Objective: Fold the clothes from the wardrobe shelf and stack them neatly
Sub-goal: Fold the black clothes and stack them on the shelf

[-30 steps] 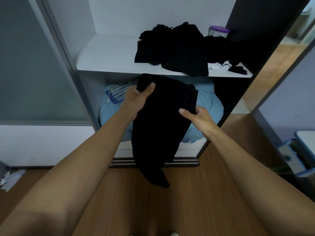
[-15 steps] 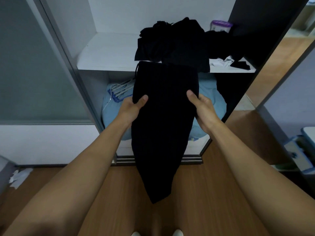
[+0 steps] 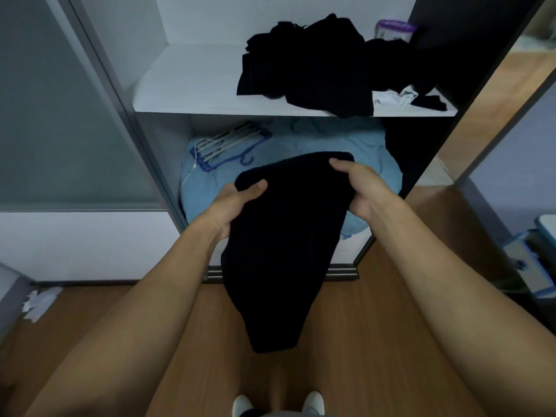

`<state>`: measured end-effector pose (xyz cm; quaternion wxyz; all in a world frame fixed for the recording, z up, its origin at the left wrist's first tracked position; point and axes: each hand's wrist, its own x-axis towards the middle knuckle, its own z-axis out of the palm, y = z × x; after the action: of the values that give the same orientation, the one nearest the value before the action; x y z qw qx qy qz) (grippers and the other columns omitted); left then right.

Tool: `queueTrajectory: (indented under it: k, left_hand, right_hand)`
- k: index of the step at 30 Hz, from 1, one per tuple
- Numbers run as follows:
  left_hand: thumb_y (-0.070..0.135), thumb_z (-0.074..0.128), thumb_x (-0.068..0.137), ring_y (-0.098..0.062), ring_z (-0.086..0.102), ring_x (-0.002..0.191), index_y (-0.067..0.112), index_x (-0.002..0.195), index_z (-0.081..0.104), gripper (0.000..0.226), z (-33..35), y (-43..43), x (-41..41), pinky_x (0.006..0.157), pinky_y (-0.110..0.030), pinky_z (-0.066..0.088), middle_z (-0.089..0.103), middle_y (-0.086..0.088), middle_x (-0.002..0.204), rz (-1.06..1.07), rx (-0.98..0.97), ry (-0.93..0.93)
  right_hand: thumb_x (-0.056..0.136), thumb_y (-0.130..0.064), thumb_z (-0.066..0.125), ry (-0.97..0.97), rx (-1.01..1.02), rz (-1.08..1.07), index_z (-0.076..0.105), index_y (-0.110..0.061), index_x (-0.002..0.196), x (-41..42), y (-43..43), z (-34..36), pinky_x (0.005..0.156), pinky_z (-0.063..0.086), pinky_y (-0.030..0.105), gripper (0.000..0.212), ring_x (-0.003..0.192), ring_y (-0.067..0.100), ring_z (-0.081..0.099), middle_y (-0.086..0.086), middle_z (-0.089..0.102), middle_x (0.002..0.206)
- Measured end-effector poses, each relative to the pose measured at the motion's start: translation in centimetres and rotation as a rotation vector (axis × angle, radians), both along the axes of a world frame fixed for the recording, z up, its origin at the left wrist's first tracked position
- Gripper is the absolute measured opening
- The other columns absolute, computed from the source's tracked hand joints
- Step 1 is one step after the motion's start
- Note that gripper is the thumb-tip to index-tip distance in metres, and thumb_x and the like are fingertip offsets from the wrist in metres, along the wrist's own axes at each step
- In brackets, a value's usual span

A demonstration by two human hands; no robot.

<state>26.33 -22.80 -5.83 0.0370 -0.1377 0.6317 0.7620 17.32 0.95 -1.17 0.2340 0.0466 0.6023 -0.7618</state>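
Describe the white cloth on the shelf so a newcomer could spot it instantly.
Start at the white shelf in the open wardrobe. Follow the heap of black clothes to its right end, near the front edge. There lies the white cloth, the only pale piece among all-black fabric.

White wardrobe shelf (image 3: 192, 85) — black clothes pile (image 3: 307, 70) and white cloth (image 3: 394, 99) on it.

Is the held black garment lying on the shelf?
No: the left hand and right hand grip the black garment in the air, below the shelf.
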Motion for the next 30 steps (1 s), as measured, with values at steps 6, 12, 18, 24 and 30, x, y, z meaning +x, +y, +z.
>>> queueTrajectory:
  k: [6,12,18,24,30]
  left_hand:
    - [0.056,0.082,0.069,-0.025,0.075,0.085,0.015,0.107,0.074,0.057,1.6,1.1,-2.0,0.073,-0.034,0.059,0.077,-0.008,0.097,0.184,0.090,-0.064]
    - [0.062,0.082,0.067,-0.023,0.075,0.085,0.014,0.108,0.073,0.064,1.1,-0.5,-1.5,0.070,-0.032,0.060,0.077,-0.008,0.099,0.256,0.001,-0.136]
    - [0.066,0.071,0.072,-0.024,0.071,0.105,0.021,0.104,0.079,0.056,-2.3,-2.3,2.5,0.076,-0.033,0.060,0.073,-0.008,0.115,-0.048,0.319,-0.227]
    - [0.036,0.074,0.087,-0.028,0.071,0.102,0.012,0.117,0.071,0.038,-0.5,-0.3,1.0,0.077,-0.031,0.058,0.073,-0.014,0.115,0.002,0.092,-0.057]
    - [0.029,0.076,0.086,-0.023,0.075,0.075,0.011,0.100,0.075,0.023,2.1,0.8,-1.0,0.062,-0.030,0.058,0.077,-0.012,0.093,0.030,-0.026,-0.069]
  right_hand:
    - [0.090,-0.040,0.070,0.127,-0.048,0.145,0.068,-0.013,0.122,2.6,1.3,-4.2,0.094,0.055,0.026,0.042,0.113,0.020,0.068,0.006,0.073,0.119]
    - [0.094,-0.028,0.067,0.148,0.029,0.086,0.071,-0.008,0.112,4.2,-0.1,-4.5,0.078,0.059,0.027,0.028,0.098,0.024,0.073,0.010,0.077,0.104]
    - [0.095,-0.034,0.064,0.068,-0.003,0.041,0.071,-0.008,0.110,3.9,-0.8,-2.6,0.068,0.059,0.029,0.031,0.087,0.023,0.075,0.008,0.078,0.096]
    - [0.085,-0.044,0.072,-0.052,-0.164,0.060,0.081,-0.016,0.097,2.4,1.0,-2.0,0.078,0.059,0.033,0.032,0.100,0.024,0.073,0.010,0.075,0.110]
    - [0.090,-0.026,0.071,-0.015,-0.160,0.083,0.068,-0.006,0.121,4.1,1.9,-4.3,0.079,0.059,0.030,0.037,0.106,0.026,0.071,0.014,0.072,0.117]
